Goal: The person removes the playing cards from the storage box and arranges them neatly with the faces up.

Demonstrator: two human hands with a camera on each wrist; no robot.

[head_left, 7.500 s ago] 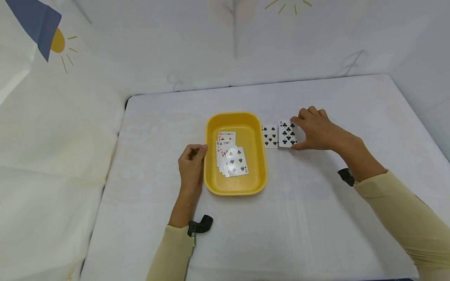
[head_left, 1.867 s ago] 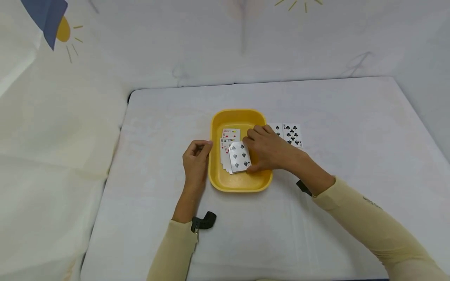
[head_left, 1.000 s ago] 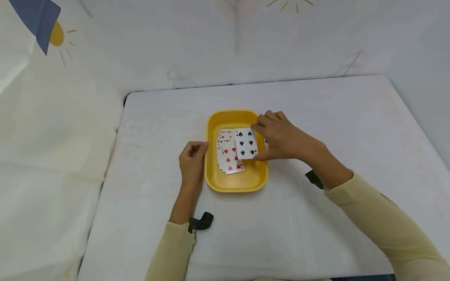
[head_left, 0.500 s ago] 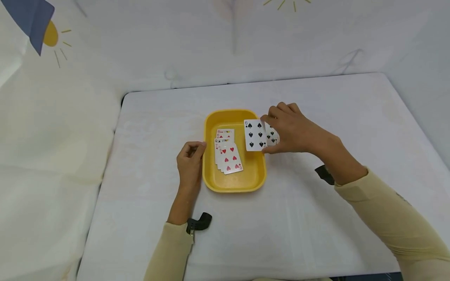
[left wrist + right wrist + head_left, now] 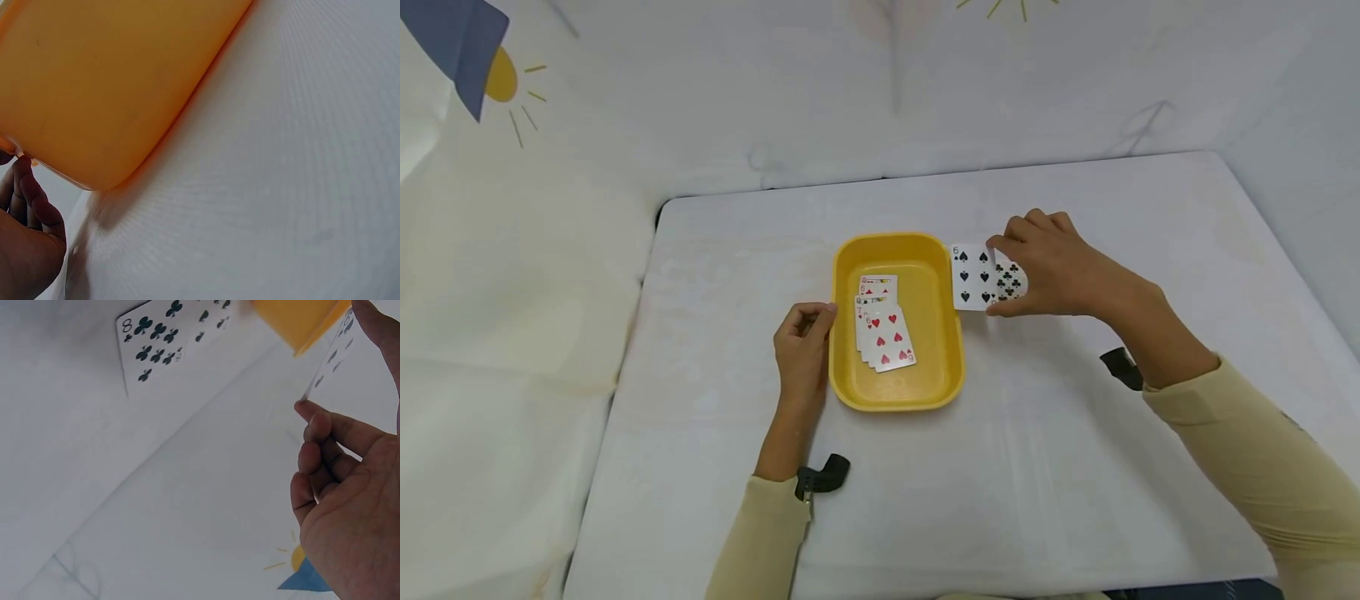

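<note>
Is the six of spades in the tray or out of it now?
Out. The right hand pinches the six of spades right of the yellow tray.

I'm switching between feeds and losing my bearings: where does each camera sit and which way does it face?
Head: sits above, looks forward and down at the table, yellow tray, both hands and sleeves.
Left wrist: sits low by the left hand, looks along the table at the tray's outer wall; only fingers show.
Right wrist: under the right hand, looks up at the pinched six of spades and the eight of clubs.
Every view shows the tray.

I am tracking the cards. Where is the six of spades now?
Head view: the right hand pinches the six of spades just right of the tray.
</note>
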